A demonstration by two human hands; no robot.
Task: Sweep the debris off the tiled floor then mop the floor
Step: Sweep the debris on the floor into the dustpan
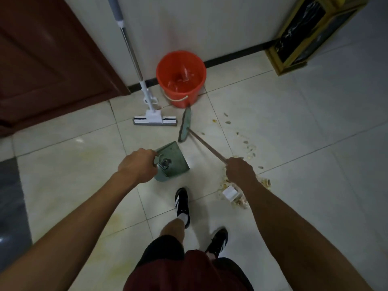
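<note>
A green plastic dustpan (172, 162) is gripped by the left hand (136, 164); the green-headed broom (185, 127) is grasped by the right hand (239, 171), beside scattered debris (247, 148).

The scene is dimly and evenly lit, with colours muted and a slight softness throughout. Faint glare is seen on the brown door (48, 59) and on the pale tiled floor (294, 114). Only weak shadows are cast. Straight lines are bent toward the edges by the wide lens, and the corners are darkened and blurred.
</note>
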